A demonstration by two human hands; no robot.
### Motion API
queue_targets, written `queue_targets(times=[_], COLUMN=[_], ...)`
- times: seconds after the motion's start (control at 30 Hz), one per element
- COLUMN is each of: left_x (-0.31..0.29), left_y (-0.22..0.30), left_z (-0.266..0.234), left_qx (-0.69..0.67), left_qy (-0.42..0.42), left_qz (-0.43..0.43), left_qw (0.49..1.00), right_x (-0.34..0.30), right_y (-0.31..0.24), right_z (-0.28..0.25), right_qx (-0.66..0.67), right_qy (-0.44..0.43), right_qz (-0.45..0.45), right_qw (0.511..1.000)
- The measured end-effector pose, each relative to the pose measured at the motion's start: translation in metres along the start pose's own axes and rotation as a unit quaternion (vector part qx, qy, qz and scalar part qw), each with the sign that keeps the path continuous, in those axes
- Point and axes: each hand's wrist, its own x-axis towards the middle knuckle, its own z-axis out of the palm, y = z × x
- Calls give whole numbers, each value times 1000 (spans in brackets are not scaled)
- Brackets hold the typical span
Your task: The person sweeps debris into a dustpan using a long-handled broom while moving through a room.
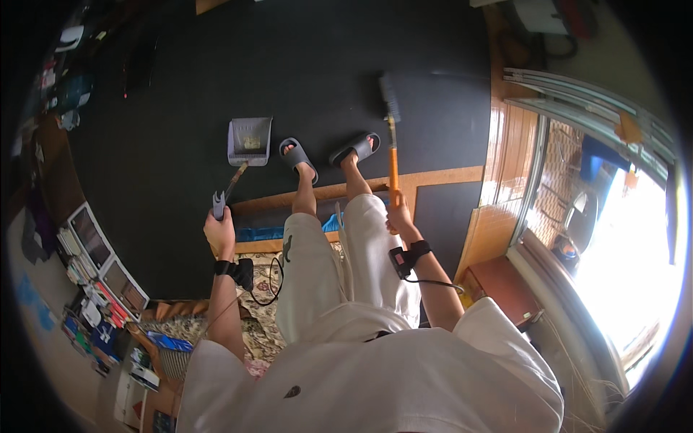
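Note:
My left hand (220,232) is closed around the top of a grey dustpan's handle. The dustpan's pan (250,142) is out on the dark floor to the left of my feet, and some pale bits seem to show inside it. In my right hand (401,215) is the orange handle of a broom (393,160), with the fingers wrapped round it. The broom's grey bristle head (388,95) is at the far end, over the floor beyond my right foot. Broom and dustpan are apart, with both feet between them.
Grey slippers (297,159) are on my feet. A bed with a patterned cover (261,317) and wooden edge is just below my legs. Books and framed panels (90,234) line the left side. A bright window (628,238) and a reddish-brown cabinet (498,292) are on the right.

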Motion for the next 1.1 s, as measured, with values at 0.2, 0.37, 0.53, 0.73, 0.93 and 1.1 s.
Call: queue_targets(times=[0.2,0.37,0.53,0.73,0.93,1.1], left_x=[14,24,31,32,6,-20], left_y=[7,3,-18,-73,-112,-111], left_z=[5,20,29,26,5,8], left_qx=[-32,-70,-143,-169,-285,-313], left_qy=[-42,-97,-191,-82,-81,40], left_qz=[-6,-8,-38,64,-74,-106], left_qw=[999,993,970,980,952,943], right_x=[-45,-69,-76,-59,-45,-41], right_y=[23,24,24,-6,-54,-102], right_z=[36,33,38,23,13,-1], right_qx=[29,54,118,157,117,114], right_qy=[-58,-74,-65,-54,-23,-9], right_qz=[-126,-135,-145,-163,-188,-233], right_qw=[990,987,980,973,975,966])
